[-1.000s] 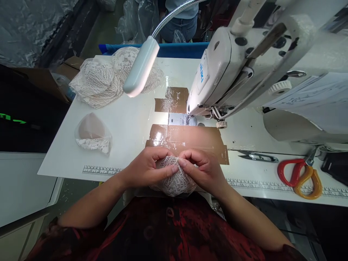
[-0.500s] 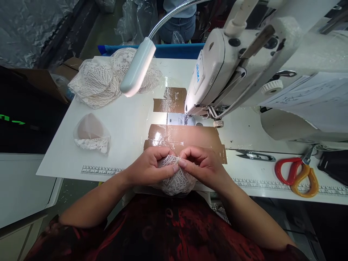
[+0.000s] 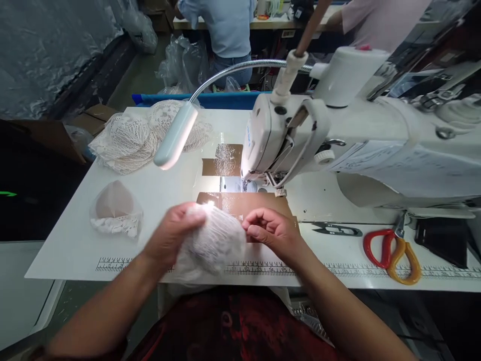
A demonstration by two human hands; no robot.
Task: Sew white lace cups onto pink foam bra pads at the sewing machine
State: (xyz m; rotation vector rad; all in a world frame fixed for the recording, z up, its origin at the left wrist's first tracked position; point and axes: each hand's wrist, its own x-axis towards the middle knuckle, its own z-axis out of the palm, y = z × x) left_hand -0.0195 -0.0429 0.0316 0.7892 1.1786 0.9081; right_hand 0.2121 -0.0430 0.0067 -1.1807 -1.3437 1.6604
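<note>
A white lace bra cup, blurred by motion, hangs over the table's front edge area before the sewing machine. My left hand grips it at its upper left, thumb on top. Close to the cup's right edge, my right hand has thumb and forefinger pinched together; whatever is between those fingertips is too small to make out. Left of my left hand lies a sheer and beige cup with a lace lower edge. The sewing machine stands just beyond, its needle area lit.
A lace pile sits at the back left under a lamp. Brown tape covers part of the table. Thread snips, scissors and a dark phone-like object lie right. A person sits beyond.
Both hands were together on the lace cup; now my left hand has carried it left and raised it, while my right hand is at its right edge. The camera view has tilted up.
</note>
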